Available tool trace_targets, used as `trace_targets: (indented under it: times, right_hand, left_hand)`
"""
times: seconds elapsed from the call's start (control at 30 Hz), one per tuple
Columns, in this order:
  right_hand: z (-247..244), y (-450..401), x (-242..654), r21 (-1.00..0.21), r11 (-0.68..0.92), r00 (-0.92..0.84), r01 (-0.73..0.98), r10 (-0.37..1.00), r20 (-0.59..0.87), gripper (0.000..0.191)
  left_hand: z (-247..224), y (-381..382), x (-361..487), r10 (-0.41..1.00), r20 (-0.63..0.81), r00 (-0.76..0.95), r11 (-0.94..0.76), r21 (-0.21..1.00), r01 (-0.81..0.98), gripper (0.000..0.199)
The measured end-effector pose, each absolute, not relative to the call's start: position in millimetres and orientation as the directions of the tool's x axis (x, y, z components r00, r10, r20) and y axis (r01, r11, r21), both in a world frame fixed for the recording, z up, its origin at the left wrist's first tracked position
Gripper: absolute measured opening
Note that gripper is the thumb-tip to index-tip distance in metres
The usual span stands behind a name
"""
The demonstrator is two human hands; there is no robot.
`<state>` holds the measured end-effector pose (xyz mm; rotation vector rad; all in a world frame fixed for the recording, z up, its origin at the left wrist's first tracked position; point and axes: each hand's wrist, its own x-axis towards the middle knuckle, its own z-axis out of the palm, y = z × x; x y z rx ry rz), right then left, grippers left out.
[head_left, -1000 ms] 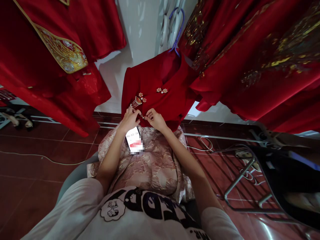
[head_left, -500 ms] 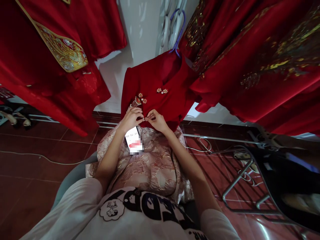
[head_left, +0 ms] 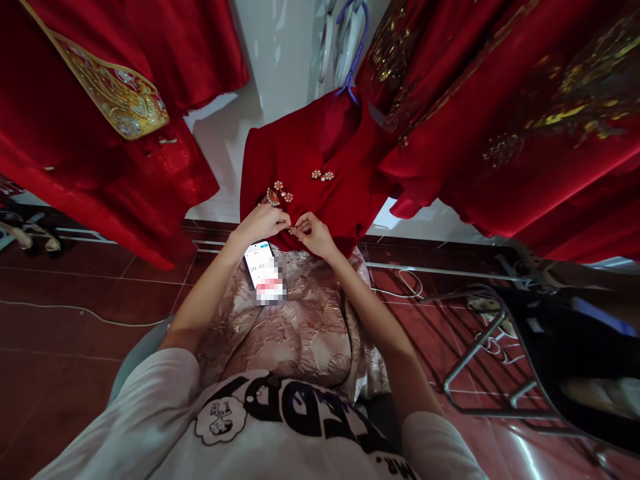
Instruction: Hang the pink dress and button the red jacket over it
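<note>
Red garment [head_left: 345, 193]: both hands [head_left: 293, 227] seemingly pinch a small beaded ornament [head_left: 292, 231].

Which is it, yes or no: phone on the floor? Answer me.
No, the phone lies on the shiny pinkish fabric across the lap.

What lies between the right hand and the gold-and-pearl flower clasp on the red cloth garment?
Between the right hand and the flower clasp, only bare red cloth shows in the head view.
</note>
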<state>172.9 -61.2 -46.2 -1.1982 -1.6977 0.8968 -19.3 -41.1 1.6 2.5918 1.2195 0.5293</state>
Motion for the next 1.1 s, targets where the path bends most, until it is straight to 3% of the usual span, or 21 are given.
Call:
trace_targets:
  times: [0.13, 0.3, 0.7, 0.8, 0.9, 1.0, 1.1]
  right_hand:
    - [-44, -62, 171, -0.883, 0.317, -0.194, 0.346, 0.945, 0.264, 0.021]
    - [-47, -62, 172, -0.872, 0.329, -0.205, 0.363, 0.941, 0.27, 0.02]
    - [-44, -65, 173, -0.881, 0.315, -0.218, 0.352, 0.943, 0.251, 0.017]
    - [-41, -66, 175, -0.888, 0.316, -0.197, 0.335, 0.945, 0.262, 0.016]
    - [-35, -70, 185, -0.906, 0.326, -0.197, 0.269, 0.94, 0.28, 0.021]
    - [-27, -83, 202, -0.932, 0.314, -0.255, 0.181, 0.93, 0.263, 0.027]
    - [-21, -97, 218, -0.951, 0.287, -0.307, 0.112, 0.921, 0.242, 0.031]
  left_hand:
    - [3, -37, -22, 0.759, 0.155, 0.632, -0.65, 0.245, 0.72, 0.016]
    - [0, -37, -23, 0.669, 0.187, 0.719, -0.737, 0.042, 0.675, 0.015]
    - [-6, -37, -22, 0.695, 0.238, 0.678, -0.718, 0.217, 0.661, 0.006]
    - [-11, -31, -21, 0.708, 0.302, 0.639, -0.704, 0.376, 0.603, 0.008]
    - [-17, -20, -18, 0.832, 0.311, 0.459, -0.535, 0.669, 0.516, 0.004]
    - [-20, -9, -12, 0.959, 0.126, 0.252, -0.206, 0.923, 0.324, 0.007]
    - [-18, -7, -5, 0.975, -0.015, 0.223, 0.015, 1.0, 0.004, 0.017]
